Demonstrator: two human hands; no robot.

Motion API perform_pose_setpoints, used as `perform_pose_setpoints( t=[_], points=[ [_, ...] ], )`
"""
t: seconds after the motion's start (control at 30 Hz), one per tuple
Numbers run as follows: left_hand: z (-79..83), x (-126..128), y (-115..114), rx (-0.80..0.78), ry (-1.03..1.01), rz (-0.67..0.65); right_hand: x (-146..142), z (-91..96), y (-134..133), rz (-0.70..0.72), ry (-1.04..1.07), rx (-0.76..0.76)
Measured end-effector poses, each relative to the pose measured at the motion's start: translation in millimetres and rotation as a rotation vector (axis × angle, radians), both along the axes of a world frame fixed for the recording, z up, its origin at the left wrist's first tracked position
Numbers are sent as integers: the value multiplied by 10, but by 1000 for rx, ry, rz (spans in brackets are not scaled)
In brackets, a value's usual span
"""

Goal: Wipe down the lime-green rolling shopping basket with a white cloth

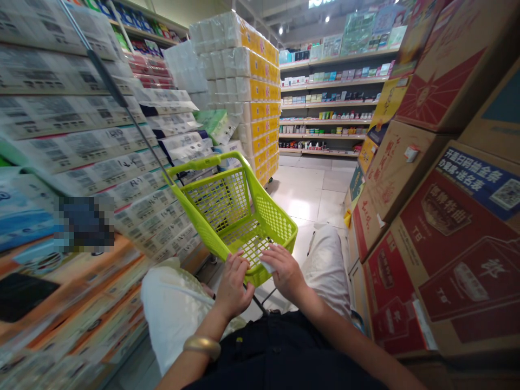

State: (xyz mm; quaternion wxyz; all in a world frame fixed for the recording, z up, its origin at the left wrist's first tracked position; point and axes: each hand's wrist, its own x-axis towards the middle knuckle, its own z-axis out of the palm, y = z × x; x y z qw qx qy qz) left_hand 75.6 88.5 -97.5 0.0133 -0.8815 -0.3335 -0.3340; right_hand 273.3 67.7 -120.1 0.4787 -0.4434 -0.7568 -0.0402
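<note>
A lime-green shopping basket (pixel 266 216) with perforated sides stands in front of me, and nothing shows inside it. From its far left corner a long metal handle with a dark grip (pixel 106 78) slants up to the left. Over the near rim, my left hand (pixel 234 284) has its fingers curled; whether they grip the rim or something small is hidden. Just right of it, my right hand (pixel 285 271) is closed on a small white piece of paper or tissue (pixel 268 264), also over the near edge of the basket.
Packaged tissue stacks (pixel 69 70) line the left side. Yellow-and-white paper packs (pixel 260 97) rise in a tall pile ahead. Cardboard cartons (pixel 455 244) are stacked close on the right. Stocked shelves (pixel 329 92) stand beyond the tiled floor (pixel 300 189).
</note>
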Motion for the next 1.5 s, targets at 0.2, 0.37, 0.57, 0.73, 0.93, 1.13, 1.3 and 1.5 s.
perform_pose_setpoints(
  t=[0.2,0.37,0.57,0.73,0.93,1.13,1.3,1.5],
  points=[
    [4,-4,-4,-1,2,4,62,11,33,-17,-14,-21],
    [-13,10,-7,-4,-15,3,152,4,75,-154,47,-56],
    [-11,11,-11,-29,-11,8,-61,18,-15,52,-41,-62],
    [8,23,-18,-31,-15,4,183,4,62,-130,10,-70],
    [5,30,-21,-36,-14,-8,-32,37,-34,34,-75,-73],
    [15,31,-21,-62,-8,-12,233,64,105,-73,-17,-105],
    [59,53,-28,-86,-18,-20,438,78,190,-193,40,-100],
    [30,-5,17,-90,-49,-34,318,121,128,-196,46,-133]
  ],
)
